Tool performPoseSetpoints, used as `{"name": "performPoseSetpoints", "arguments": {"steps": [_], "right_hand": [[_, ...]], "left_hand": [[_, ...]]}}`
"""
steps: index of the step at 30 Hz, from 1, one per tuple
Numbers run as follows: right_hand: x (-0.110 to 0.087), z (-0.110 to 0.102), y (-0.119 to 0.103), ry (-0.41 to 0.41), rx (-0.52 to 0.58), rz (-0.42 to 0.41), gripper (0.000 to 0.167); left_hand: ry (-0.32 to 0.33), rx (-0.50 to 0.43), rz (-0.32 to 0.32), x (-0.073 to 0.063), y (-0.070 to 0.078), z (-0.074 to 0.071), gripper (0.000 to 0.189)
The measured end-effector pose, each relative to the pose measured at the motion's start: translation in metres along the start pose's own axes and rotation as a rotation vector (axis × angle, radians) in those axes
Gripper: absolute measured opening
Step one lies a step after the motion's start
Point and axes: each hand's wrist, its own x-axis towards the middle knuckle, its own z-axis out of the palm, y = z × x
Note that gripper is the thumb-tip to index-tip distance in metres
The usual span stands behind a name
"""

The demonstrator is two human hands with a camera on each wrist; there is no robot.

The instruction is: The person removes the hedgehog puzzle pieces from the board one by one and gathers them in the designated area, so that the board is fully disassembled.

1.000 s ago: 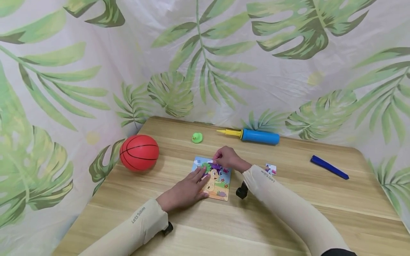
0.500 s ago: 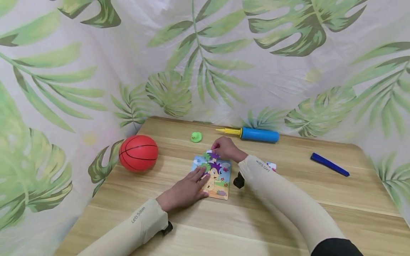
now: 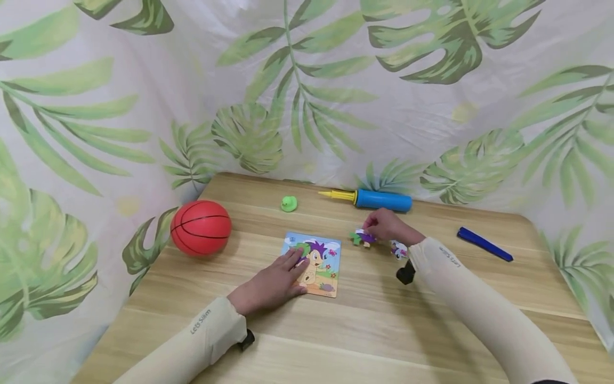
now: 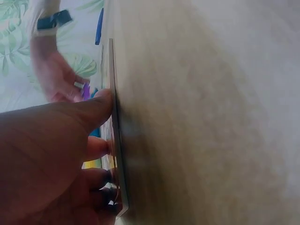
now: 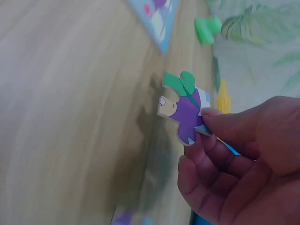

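A cartoon jigsaw puzzle (image 3: 329, 274) with a purple-haired figure lies on the wooden table. My left hand (image 3: 268, 284) rests on its left side, fingers stretched over the picture; the thumb (image 4: 101, 105) lies at the near edge in the left wrist view. To the right of the puzzle, my right hand (image 3: 389, 226) pinches a jigsaw piece (image 5: 186, 107) between thumb and fingers. That piece is green, purple and skin-toned, held just above the table with its shadow beside it. Another jigsaw piece (image 3: 398, 249) lies near the right wrist, partly hidden by it.
A red ball (image 3: 201, 228) with black lines sits at the left table edge. Toward the back are a green toy duck (image 3: 289, 204) and a blue hand pump (image 3: 384, 200) with a yellow nozzle. A dark blue stick (image 3: 484, 244) lies at the right.
My right hand has lifted the jigsaw piece off the top of the puzzle and carried it to the right, beside the loose piece. The left hand stays on the puzzle.
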Motion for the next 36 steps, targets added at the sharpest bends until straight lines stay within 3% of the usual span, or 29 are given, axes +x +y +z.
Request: {"name": "performPoseSetpoints", "arguments": {"steps": [5, 10, 20, 24, 36], "right_hand": [[-0.012, -0.005, 0.022, -0.031, 0.021, -0.007, 0.008], [-0.016, -0.003, 0.03, -0.024, 0.025, 0.01, 0.008], [-0.014, 0.002, 0.035, 0.138, -0.05, 0.018, 0.012], [-0.013, 0.002, 0.026, 0.18, -0.051, -0.013, 0.013], [-0.007, 0.015, -0.033, 0.152, -0.065, -0.164, 0.012]], "left_hand": [[-0.02, -0.022, -0.011, -0.001, -0.001, -0.001, 0.071], [-0.017, -0.046, -0.008, -0.003, 0.0, -0.003, 0.071], [-0.018, -0.026, 0.004, -0.003, -0.002, -0.002, 0.071], [-0.015, 0.004, 0.002, -0.003, -0.003, -0.002, 0.072], [0.022, 0.086, 0.031, -0.003, -0.004, -0.007, 0.072]]}}
